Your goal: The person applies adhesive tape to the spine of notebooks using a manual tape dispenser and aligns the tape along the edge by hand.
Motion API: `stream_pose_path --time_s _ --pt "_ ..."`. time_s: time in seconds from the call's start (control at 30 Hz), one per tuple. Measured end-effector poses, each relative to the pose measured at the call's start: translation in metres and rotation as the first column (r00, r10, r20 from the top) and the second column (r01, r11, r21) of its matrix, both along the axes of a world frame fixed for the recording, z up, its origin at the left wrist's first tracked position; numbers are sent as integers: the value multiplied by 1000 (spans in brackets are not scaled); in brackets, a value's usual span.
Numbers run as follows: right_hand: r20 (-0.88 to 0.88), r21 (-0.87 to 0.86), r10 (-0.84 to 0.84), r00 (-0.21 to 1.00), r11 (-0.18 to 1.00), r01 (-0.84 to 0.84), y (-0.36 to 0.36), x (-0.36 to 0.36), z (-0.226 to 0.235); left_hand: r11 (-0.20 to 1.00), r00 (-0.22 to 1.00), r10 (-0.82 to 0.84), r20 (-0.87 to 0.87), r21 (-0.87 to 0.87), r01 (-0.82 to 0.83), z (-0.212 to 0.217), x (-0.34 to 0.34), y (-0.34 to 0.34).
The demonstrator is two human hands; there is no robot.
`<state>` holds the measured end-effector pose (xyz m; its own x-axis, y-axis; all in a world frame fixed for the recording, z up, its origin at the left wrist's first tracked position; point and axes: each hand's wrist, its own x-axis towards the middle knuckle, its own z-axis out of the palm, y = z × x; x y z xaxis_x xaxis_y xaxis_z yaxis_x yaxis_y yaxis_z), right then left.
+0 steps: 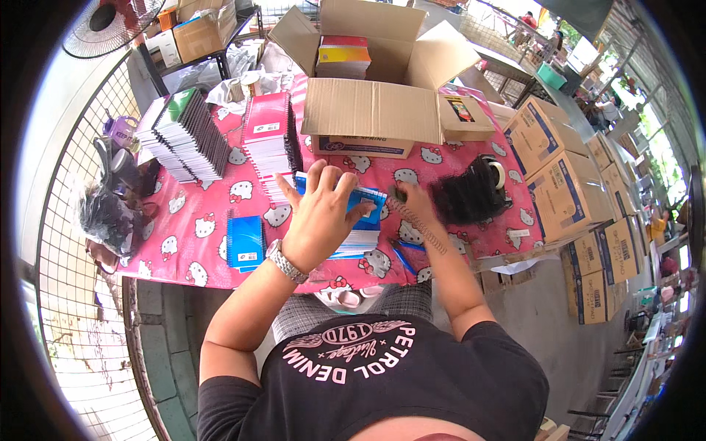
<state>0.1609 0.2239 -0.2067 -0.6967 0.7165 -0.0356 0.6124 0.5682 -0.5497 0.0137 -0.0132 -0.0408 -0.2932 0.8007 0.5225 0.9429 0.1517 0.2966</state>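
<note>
My left hand [323,204] presses down on a blue-covered notebook [373,197], fingers bent over its top and thumb near its right edge. Under that notebook sits a stack of white pages [360,241]. Just right of the notebook's edge, my right hand [415,201] is closed around a dark spiral binding coil [416,226], whose loose length trails down over my wrist. Blue-handled pliers [403,256] lie below my right hand, by the stack. Left of my left wrist, blue spiral notebooks [245,241] lie flat.
Tall stacks of pink spiral notebooks [266,121] and green-covered ones [184,136] stand at the left. An open carton [371,110] holding books is at the back. Black coils [467,192] and a tape roll [497,175] lie right, before stacked cartons [566,191].
</note>
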Motion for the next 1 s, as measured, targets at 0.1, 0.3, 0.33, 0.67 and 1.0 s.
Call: stream_pose_path --time_s 0.1,0.3,0.33,0.67,1.0 --pt "-862 -446 -74 502 582 -680 -18 -5 124 998 997 -64 38 -25 65 1 -8 1" --pt "-405 -356 553 728 638 -683 -24 -1 202 987 986 -162 33 6 161 6 -6 9" --pt "-504 -399 548 668 538 -743 -21 1 200 986 986 -164 40 11 164 8 -5 9" --pt "-198 -159 705 681 663 -732 -15 -21 201 976 961 -215 175 68 206 3 -41 -4" --pt "-805 -392 418 421 157 -906 -26 -34 206 941 878 -337 340 87 327 6 -53 -1"
